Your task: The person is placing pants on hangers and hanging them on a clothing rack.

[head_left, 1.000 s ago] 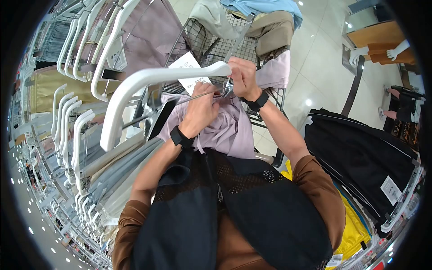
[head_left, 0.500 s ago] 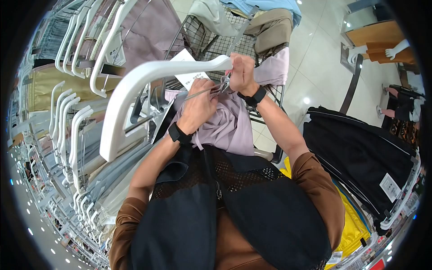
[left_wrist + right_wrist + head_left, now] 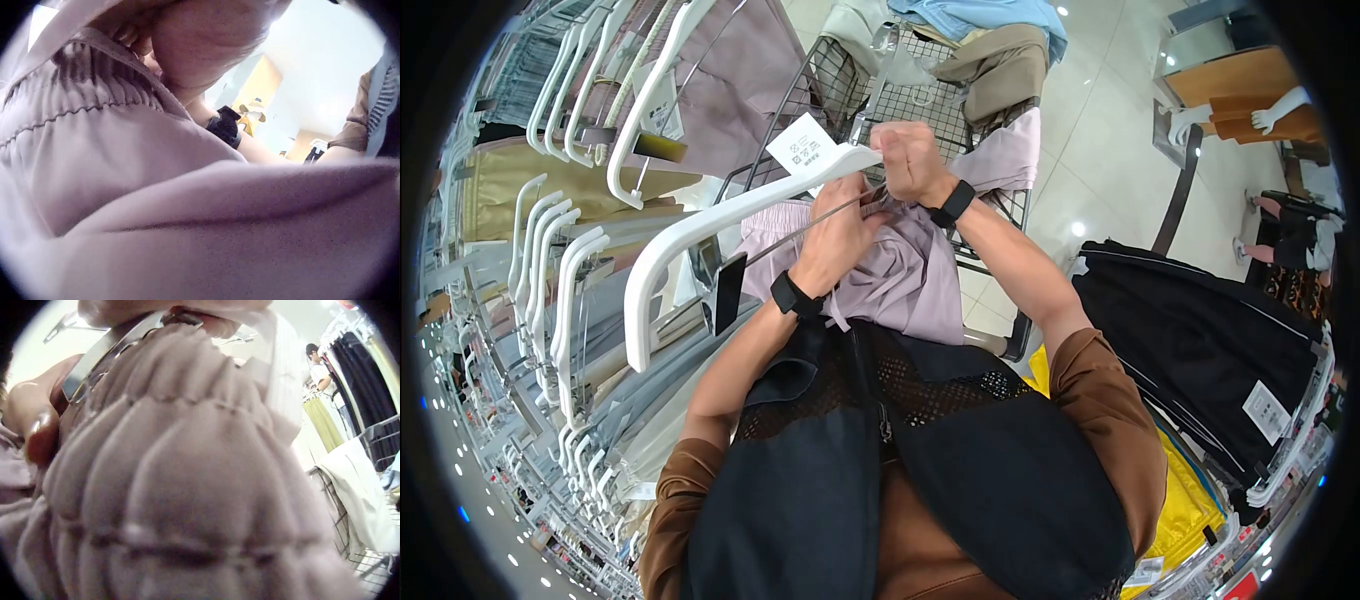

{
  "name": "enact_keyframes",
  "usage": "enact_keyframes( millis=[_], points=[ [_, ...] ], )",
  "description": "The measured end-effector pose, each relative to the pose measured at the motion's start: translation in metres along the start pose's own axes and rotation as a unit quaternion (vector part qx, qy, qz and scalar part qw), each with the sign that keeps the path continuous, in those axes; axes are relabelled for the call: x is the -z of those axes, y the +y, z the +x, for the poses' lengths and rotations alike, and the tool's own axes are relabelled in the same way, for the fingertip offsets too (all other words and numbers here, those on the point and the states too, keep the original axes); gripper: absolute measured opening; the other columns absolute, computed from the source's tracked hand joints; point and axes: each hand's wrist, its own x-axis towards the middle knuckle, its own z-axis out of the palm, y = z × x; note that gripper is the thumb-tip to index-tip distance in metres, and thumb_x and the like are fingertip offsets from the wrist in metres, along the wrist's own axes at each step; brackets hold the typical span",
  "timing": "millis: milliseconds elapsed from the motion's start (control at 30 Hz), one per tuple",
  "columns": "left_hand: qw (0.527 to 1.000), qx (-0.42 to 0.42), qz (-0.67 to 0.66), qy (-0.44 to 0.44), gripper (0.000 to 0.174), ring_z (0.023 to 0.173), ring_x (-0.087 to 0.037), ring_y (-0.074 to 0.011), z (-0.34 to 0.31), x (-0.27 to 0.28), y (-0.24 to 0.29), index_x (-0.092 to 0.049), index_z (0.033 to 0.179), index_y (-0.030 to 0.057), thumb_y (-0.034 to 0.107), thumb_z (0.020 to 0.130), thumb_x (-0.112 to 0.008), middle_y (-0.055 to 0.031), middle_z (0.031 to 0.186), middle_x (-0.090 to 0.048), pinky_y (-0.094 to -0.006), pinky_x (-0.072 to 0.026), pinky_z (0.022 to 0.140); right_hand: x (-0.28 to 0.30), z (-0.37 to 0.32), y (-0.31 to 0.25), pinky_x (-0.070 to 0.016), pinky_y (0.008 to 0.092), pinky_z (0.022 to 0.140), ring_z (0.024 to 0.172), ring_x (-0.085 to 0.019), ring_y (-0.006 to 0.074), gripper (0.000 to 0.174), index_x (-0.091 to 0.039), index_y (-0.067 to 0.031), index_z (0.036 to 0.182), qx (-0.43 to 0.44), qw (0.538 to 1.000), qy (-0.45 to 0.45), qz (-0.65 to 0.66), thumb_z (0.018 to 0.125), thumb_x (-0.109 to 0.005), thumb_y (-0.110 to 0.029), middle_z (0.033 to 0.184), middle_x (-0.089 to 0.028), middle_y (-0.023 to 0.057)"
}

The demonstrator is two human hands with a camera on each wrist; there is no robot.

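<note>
A white hanger (image 3: 730, 213) spans from the rack side to the right hand (image 3: 912, 165), whose curled fingers grip its near end by a metal clip. The left hand (image 3: 836, 232) pinches the gathered waistband of light purple trousers (image 3: 910, 290) just below the hanger's metal bar. A black-padded clip (image 3: 729, 293) hangs at the bar's other end, off the cloth. A white tag (image 3: 801, 146) stands up behind the left hand. In the right wrist view the elastic waistband (image 3: 187, 462) bunches up to a metal clip (image 3: 103, 356); in the left wrist view the waistband (image 3: 81, 87) sags in folds.
A wire cart (image 3: 920, 85) holding folded clothes stands beyond the hands. Hangers with trousers (image 3: 550, 195) crowd the rack at left. Black trousers (image 3: 1200, 340) and yellow clothing (image 3: 1180, 500) hang at right. Mannequin hands (image 3: 1262, 120) show at the upper right.
The hanger's far end has swung a little downward, and its bar with the black-padded clip has turned. The waistband shows more at the left. Both hands keep their hold with small shifts.
</note>
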Motion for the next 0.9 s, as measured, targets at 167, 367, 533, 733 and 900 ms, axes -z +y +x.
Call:
enact_keyframes(
  millis=[167,367,533,733,900],
  points=[
    [1.000,-0.008,0.004,0.002,0.038,0.079,-0.059,-0.0353,-0.002,0.001,-0.004,-0.052,0.087,-0.0041,0.010,0.067,-0.081,-0.0188,0.084,-0.060,-0.0417,-0.0472,0.070,-0.007,-0.003,0.006,-0.0447,0.0405,0.052,0.053,-0.055,0.0344,0.036,-0.053,-0.0004,0.064,-0.002,0.999,-0.038,-0.007,0.095,-0.043,-0.017,0.059,-0.054,0.0148],
    [1.000,-0.022,-0.007,0.011,0.035,0.079,-0.060,-0.0339,-0.003,0.000,-0.013,-0.053,0.088,-0.0040,0.008,0.070,-0.080,-0.0180,0.085,-0.060,-0.0401,-0.0480,0.070,-0.012,-0.005,0.013,-0.0430,0.0424,0.051,0.053,-0.054,0.0363,0.038,-0.053,0.0001,0.063,-0.016,0.997,-0.075,-0.015,0.095,-0.042,-0.017,0.058,-0.054,0.0170],
    [0.998,-0.005,-0.055,0.013,0.031,0.080,-0.063,-0.0303,-0.003,-0.002,-0.018,-0.055,0.086,-0.0043,0.008,0.071,-0.079,-0.0169,0.086,-0.063,-0.0371,-0.0503,0.072,-0.013,-0.009,0.015,-0.0415,0.0431,0.050,0.052,-0.053,0.0368,0.039,-0.052,0.0002,0.063,-0.020,0.996,-0.084,-0.018,0.097,-0.042,-0.017,0.057,-0.053,0.0173],
    [0.998,0.009,-0.060,-0.003,0.027,0.077,-0.063,-0.0284,0.003,0.001,-0.020,-0.060,0.086,-0.0039,0.011,0.072,-0.078,-0.0147,0.085,-0.065,-0.0360,-0.0506,0.074,-0.006,-0.012,0.011,-0.0423,0.0431,0.051,0.054,-0.055,0.0370,0.038,-0.057,0.0015,0.067,-0.048,0.992,-0.114,-0.014,0.097,-0.043,-0.016,0.059,-0.056,0.0186],
    [0.998,-0.011,-0.069,0.001,0.028,0.083,-0.060,-0.0323,0.003,0.027,-0.034,-0.059,0.086,0.0023,0.017,0.071,-0.078,-0.0146,0.087,-0.062,-0.0388,-0.0483,0.076,0.011,-0.015,0.006,-0.0434,0.0438,0.053,0.058,-0.057,0.0388,0.036,-0.062,0.0040,0.074,-0.102,0.986,-0.117,-0.061,0.096,-0.045,-0.019,0.062,-0.058,0.0211]
  ],
)
